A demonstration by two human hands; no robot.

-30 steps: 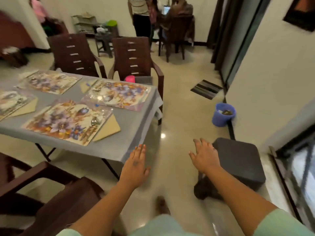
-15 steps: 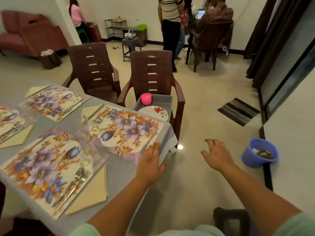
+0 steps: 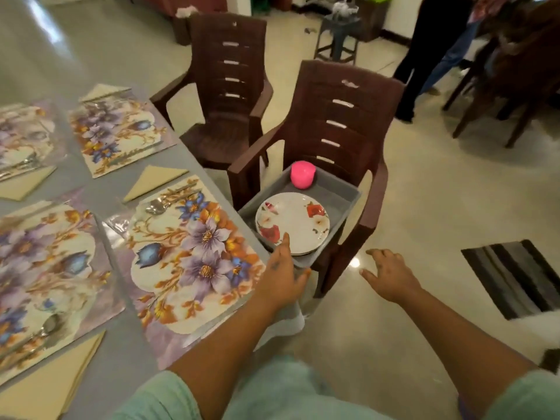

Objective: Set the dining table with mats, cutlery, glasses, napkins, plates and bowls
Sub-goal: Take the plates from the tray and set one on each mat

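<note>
In the head view we see our left hand [image 3: 281,275] stretched forward over the corner of the table [image 3: 169,159], fingers straight and together, holding nothing. Its fingertips reach the near edge of the stack of plates [image 3: 292,222]; we cannot tell if they really touch it. Our right hand [image 3: 389,272] is in the air above the floor, beside the chair, with relaxed, slightly bent fingers, and it is also holding nothing.

The plates are white with red flowers and lie in a grey tray [image 3: 342,195] that stands on the seat of the nearer brown chair [image 3: 342,116]. A pink cup [image 3: 303,174] stands in the far part of the same tray, apart from the plates. A second brown chair [image 3: 230,71] stands next to it, at the table.

On the grey table lie flowered mats; the nearest mat [image 3: 194,253] is just beside our left hand. A spoon [image 3: 156,206] lies on its far edge, and a folded beige napkin [image 3: 153,181] lies just beyond it. More mats, cutlery and napkins are on the left side.
</note>
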